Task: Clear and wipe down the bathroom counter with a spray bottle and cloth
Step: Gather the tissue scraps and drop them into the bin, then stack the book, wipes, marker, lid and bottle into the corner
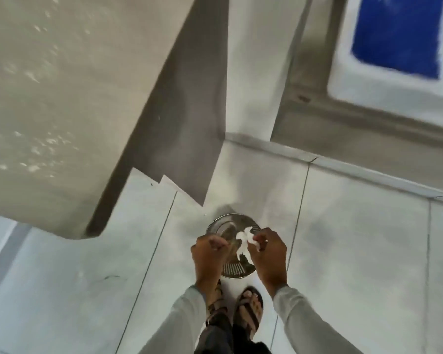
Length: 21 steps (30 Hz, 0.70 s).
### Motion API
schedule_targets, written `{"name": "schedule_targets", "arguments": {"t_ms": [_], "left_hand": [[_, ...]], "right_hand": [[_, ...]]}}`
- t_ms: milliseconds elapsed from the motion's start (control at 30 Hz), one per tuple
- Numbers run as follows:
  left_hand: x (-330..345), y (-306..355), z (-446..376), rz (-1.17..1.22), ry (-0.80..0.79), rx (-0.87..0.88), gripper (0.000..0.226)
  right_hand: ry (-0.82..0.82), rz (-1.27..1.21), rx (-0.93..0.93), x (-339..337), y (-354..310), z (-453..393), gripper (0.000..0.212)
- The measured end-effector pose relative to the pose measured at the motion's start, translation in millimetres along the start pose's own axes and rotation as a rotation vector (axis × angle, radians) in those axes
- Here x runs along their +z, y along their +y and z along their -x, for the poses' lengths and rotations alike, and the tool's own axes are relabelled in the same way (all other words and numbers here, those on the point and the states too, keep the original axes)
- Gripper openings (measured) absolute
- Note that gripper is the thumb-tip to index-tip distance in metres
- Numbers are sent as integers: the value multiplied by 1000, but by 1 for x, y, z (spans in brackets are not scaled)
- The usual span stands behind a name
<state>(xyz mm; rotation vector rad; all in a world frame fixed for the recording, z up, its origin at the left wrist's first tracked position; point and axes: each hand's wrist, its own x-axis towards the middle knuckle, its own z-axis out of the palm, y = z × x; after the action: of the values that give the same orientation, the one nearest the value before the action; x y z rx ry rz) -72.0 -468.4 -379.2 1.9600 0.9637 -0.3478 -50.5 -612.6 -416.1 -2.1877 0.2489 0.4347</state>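
Standing over a metal bin (232, 247) on the tiled floor (356, 238), both hands above its mouth. Right hand (267, 254) pinching a crumpled white tissue (244, 242) over the opening; left hand (210, 254) curled tight, contents impossible to tell. Counter (49, 111) up at left, beaded with wet spots, nothing on the part in view. Spray bottle and cloth nowhere in sight. Probably late in the clearing stage: scraps going in the bin, wiping seemingly yet to finish.
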Motion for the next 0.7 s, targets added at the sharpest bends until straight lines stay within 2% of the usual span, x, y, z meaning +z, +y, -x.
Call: {"name": "schedule_targets", "arguments": {"t_ms": [67, 167, 233, 300, 367, 433, 467, 533, 633, 700], "left_hand": [[31, -30, -22, -31, -38, -106, 10], [44, -58, -23, -55, -99, -184, 18], [29, -63, -4, -81, -97, -222, 23], [4, -58, 23, -105, -102, -180, 28], [-31, -42, 58, -201, -143, -55, 33], [-71, -18, 92, -394, -184, 132, 34], [-88, -4, 107, -489, -195, 251, 34], [-134, 41, 136, -632, -136, 522, 32], [-208, 114, 164, -703, 178, 905, 25], [-260, 150, 173, -710, 409, 1016, 25]], "right_hand": [[-106, 66, 69, 26, 26, -9, 18], [-275, 105, 198, 33, 41, -9, 33], [-314, 125, 256, 22, 34, 1, 39], [-278, 113, 236, 2, 19, 16, 37], [-202, 136, 159, -26, -10, 36, 31], [-117, 133, 105, -54, -45, 62, 28], [-60, 151, 42, -65, -60, 74, 26], [79, 233, -204, -94, -108, 89, 21], [210, 357, -557, -129, -198, 94, 23], [225, 428, -724, -144, -264, 95, 31]]}}
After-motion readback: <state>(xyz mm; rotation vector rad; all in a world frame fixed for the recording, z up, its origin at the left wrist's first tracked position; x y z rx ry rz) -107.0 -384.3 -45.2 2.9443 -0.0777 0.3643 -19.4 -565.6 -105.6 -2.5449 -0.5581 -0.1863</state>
